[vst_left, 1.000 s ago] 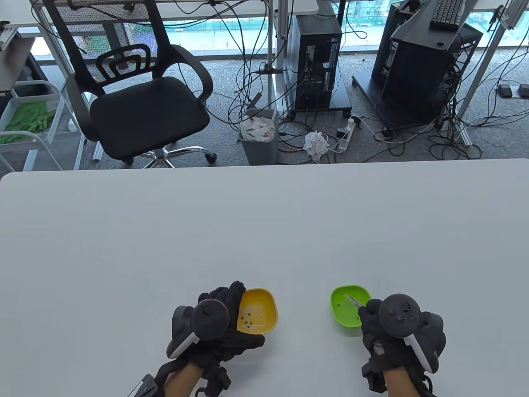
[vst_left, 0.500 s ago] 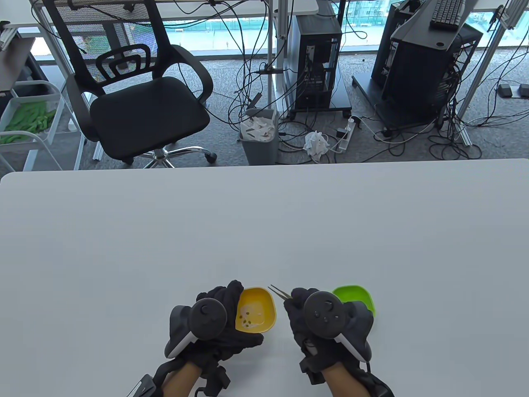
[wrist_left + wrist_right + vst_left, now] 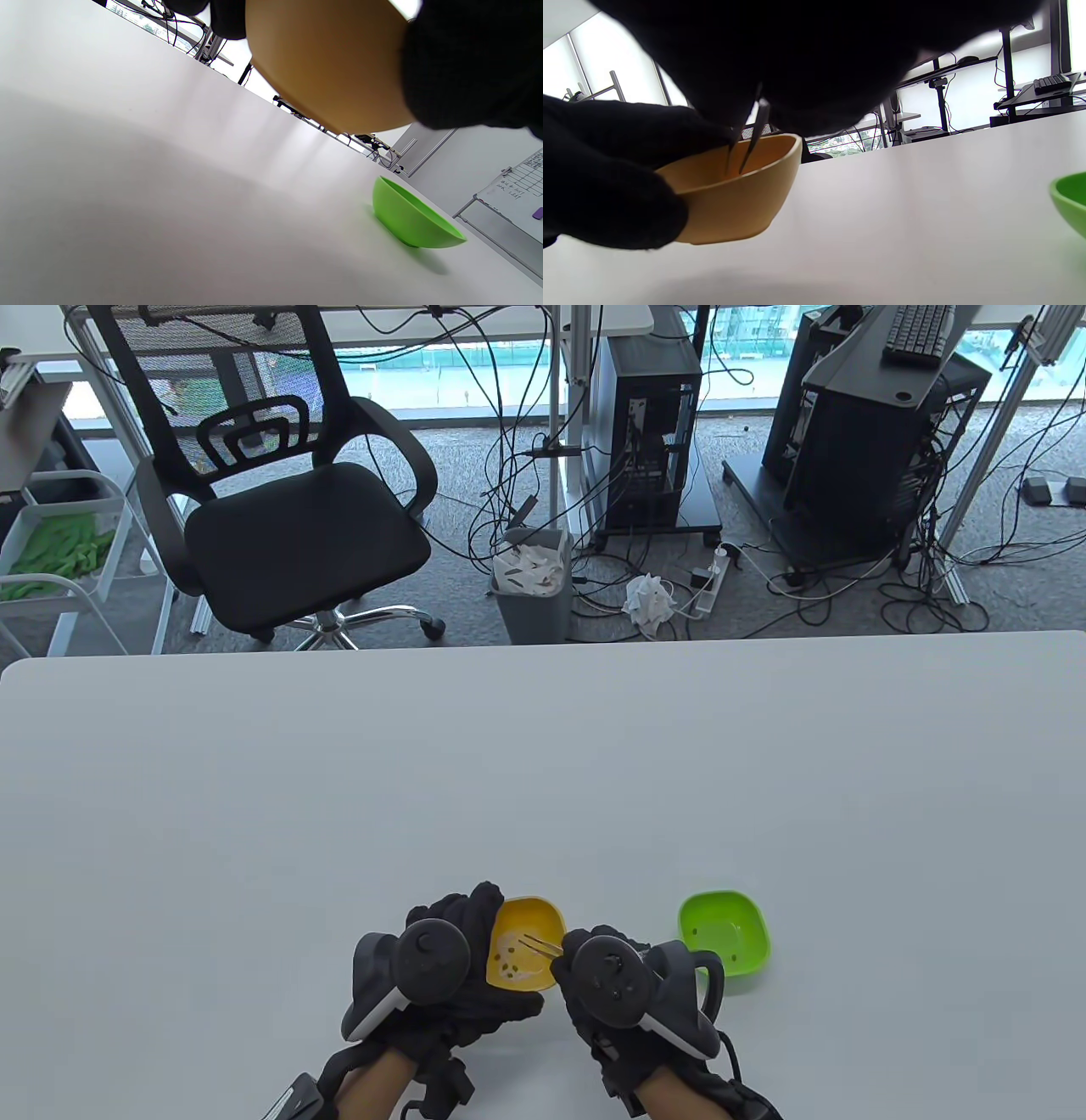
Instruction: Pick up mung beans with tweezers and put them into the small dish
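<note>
Black-gloved, the left hand (image 3: pixel 462 976) sits furthest left on the white surface (image 3: pixel 543 780), its grip wrapped around the near-left side of the yellow dish (image 3: pixel 543 918) and holding it steady; in the left wrist view the dish's underside fills the top of the picture with a gloved finger across it. Inside the yellow dish lie several dark mung beans (image 3: pixel 507 967), gathered toward its near-left part.

Just to the right, the right hand (image 3: pixel 624 984) holds the tweezers (image 3: pixel 538 943), its grip clenched on their rear end. Their thin arms reach left over the dish rim and point down into the bowl. The right wrist view shows the two tips slightly apart and nothing visibly caught between them, though a bean would be too small to rule out for certain.

Further right, well apart from both hands, the green dish (image 3: pixel 725 933) stands alone on the surface. One or two dark specks show on its inner wall; whether they are beans cannot be told.

Judging from this, the step in hand is the reach for a bean: the tips are in the yellow dish but appear short of the cluster. The next move calls for lowering the tips astride a single bean, squeezing gently enough that the round bean does not shoot out, then lifting clear of the rim and carrying it right to the green dish.
</note>
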`<state>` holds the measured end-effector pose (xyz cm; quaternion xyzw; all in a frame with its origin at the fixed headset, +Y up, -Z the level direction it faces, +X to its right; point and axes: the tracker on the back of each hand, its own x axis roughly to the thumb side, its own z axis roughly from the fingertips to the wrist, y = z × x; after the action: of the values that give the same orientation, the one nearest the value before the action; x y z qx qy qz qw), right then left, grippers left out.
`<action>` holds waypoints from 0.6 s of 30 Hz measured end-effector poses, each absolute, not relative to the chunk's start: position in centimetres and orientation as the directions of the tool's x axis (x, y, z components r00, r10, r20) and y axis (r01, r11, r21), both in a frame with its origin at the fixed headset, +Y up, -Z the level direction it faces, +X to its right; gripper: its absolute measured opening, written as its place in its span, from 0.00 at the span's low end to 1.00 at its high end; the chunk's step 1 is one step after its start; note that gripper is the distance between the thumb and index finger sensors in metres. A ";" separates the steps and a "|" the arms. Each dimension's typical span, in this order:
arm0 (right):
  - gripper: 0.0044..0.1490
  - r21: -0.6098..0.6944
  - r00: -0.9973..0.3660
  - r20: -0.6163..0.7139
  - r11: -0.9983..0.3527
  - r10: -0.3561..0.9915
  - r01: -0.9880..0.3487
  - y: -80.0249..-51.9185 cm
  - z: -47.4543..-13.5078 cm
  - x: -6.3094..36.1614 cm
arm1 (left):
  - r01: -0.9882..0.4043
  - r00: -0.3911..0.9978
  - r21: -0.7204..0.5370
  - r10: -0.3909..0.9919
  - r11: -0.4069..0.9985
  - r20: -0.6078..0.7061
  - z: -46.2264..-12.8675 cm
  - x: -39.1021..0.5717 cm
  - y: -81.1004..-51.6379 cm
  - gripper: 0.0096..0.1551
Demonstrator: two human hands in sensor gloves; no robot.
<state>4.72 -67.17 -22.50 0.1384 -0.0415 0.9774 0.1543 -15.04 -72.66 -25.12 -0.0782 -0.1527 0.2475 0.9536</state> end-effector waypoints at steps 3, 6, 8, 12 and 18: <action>0.23 -0.045 -0.921 0.298 -0.960 0.250 -0.275 -67.2 -22.4 4.1 | -0.444 0.832 -0.225 0.492 0.867 0.257 -25.1 -15.0 -72.7 0.79; 0.22 -0.039 -0.924 0.305 -0.966 0.232 -0.256 -67.2 -22.3 3.8 | -0.441 0.832 -0.224 0.489 0.869 0.262 -25.1 -14.9 -72.7 0.79; 0.22 -0.037 -0.926 0.307 -0.969 0.222 -0.244 -67.2 -22.3 3.6 | -0.440 0.832 -0.223 0.488 0.870 0.264 -25.1 -14.9 -72.7 0.79; 0.22 -0.032 -0.931 0.305 -0.975 0.200 -0.221 -67.3 -22.3 3.2 | -0.434 0.833 -0.223 0.483 0.873 0.268 -25.1 -14.8 -72.7 0.79; 0.22 -0.008 -0.934 0.304 -0.980 0.186 -0.198 -67.6 -22.5 2.9 | -0.424 0.838 -0.220 0.473 0.878 0.271 -25.0 -14.7 -72.7 0.79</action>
<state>2.88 -67.58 -22.51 0.1524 -0.0193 0.9833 0.0977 -14.70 -72.75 -25.03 -0.0759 -0.1603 0.2348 0.9557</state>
